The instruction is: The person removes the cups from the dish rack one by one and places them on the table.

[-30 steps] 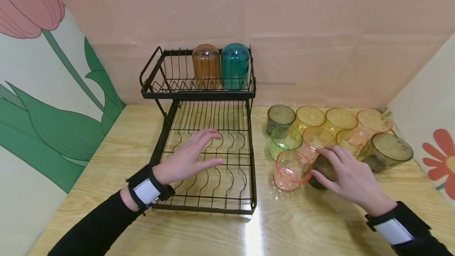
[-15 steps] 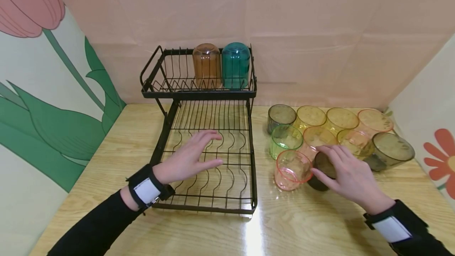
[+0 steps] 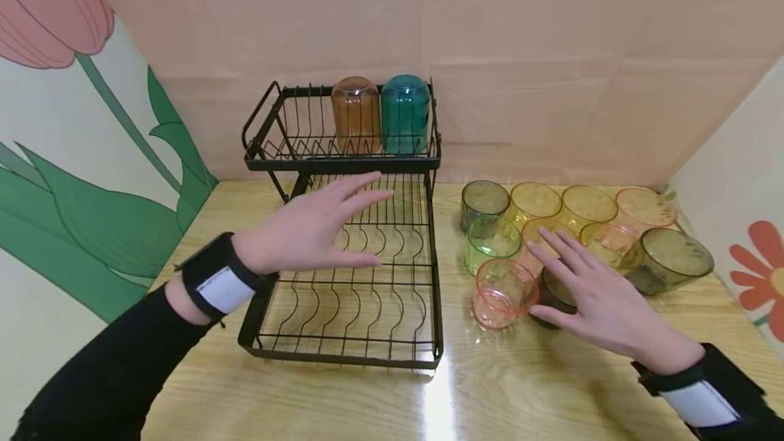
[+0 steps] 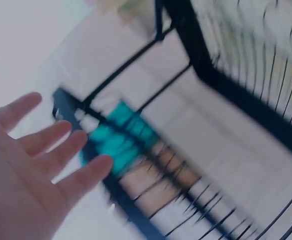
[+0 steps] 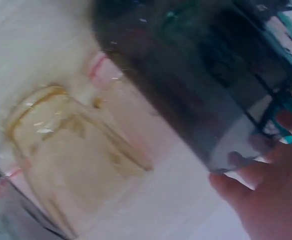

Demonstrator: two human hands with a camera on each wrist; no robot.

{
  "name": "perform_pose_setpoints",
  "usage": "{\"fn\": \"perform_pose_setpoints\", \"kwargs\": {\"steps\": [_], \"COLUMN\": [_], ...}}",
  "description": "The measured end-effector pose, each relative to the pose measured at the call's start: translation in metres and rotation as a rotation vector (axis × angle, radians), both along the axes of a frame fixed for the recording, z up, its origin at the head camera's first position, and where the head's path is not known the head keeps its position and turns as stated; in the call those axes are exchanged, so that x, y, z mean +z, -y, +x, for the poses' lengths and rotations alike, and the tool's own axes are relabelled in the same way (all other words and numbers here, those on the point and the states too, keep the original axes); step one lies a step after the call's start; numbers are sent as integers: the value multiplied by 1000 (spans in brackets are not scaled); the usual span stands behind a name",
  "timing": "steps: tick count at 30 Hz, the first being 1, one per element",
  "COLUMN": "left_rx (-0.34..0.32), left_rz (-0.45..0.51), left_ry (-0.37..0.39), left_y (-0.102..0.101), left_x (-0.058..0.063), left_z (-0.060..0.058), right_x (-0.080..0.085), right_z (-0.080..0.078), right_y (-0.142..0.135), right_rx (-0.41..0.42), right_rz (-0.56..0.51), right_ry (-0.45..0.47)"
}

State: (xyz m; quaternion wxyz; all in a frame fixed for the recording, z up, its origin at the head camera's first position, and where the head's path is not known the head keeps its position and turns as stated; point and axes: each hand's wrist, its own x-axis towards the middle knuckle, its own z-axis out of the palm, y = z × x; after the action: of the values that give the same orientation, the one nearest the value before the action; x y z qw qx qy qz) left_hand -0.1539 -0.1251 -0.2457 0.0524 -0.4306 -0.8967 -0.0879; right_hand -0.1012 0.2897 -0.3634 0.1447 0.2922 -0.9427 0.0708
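My left hand [image 3: 306, 226] hovers over the lower tier of a black wire dish rack [image 3: 343, 359], fingers spread and holding nothing. In the left wrist view its fingers [image 4: 88, 175] lie in front of the upper tier, apparently without gripping it. Over at the right, my right hand [image 3: 603, 298] has its fingers stretched out above a dark smoky glass [image 3: 554, 293], which it partly hides. That glass fills much of the right wrist view, with fingertips close to its rim; whether they touch is unclear. Left of it stands a clear pink glass with a red rim [image 3: 502, 301].
Upside down on the rack's upper tier [image 3: 343, 165] are a brown glass [image 3: 355, 114] and a teal glass [image 3: 405, 114]. Several upright glasses crowd the table's right side, among them a green glass [image 3: 492, 250], a grey glass [image 3: 484, 199] and an olive glass [image 3: 676, 254].
My left hand has moved back toward the upper tier and its fingers have spread. My right hand's fingers, bent at the dark glass before, have straightened; the glass stays at about the same spot.
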Motion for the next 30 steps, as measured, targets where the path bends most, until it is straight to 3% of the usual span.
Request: {"fn": "perform_pose_setpoints", "kwargs": {"steps": [6, 9, 12, 15, 21, 30], "left_rx": [3, 85, 187, 263, 340, 365], "left_rz": [20, 16, 0, -22, -11, -26], "left_ry": [-123, -100, -31, 49, 153, 266], "left_y": [-4, -8, -12, -15, -19, -30], "left_x": [54, 76, 90, 97, 101, 97], "left_z": [-24, -43, -64, -86, -119, -141], "right_x": [9, 12, 13, 12, 11, 15], "right_z": [2, 2, 3, 5, 7, 8], "right_y": [7, 9, 11, 12, 13, 15], "right_rx": [35, 47, 43, 31, 24, 39], "right_rz": [30, 32, 30, 23, 18, 13], "right_ry": [8, 6, 7, 14, 9, -17]}}
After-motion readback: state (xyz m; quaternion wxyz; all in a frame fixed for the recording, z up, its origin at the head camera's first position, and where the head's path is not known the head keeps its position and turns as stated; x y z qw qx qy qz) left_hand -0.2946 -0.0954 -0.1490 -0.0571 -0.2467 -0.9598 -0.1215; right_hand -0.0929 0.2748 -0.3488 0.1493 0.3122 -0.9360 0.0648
